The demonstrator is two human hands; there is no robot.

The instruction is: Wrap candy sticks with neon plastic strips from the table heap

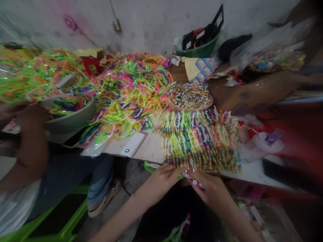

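- The bench [154,148], its near edge running just beyond the hands.
- A heap of neon ribbon strips [131,90] across its left and middle.
- Ribboned sticks [202,148] laid in rows at the near edge.
- A round tray [190,108] of small patterned pieces behind them.
- Left hand [165,176], pinching a green-and-white strip [149,167]; right hand [209,186], gripping a pink-and-white tube [197,184] (the fingertips nearly meet), both before the rows.

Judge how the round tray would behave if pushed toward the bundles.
The round tray would probably slide, not roll, lying flat. Small pieces heaped inside might spill. The bundles rowed close in front could block it.
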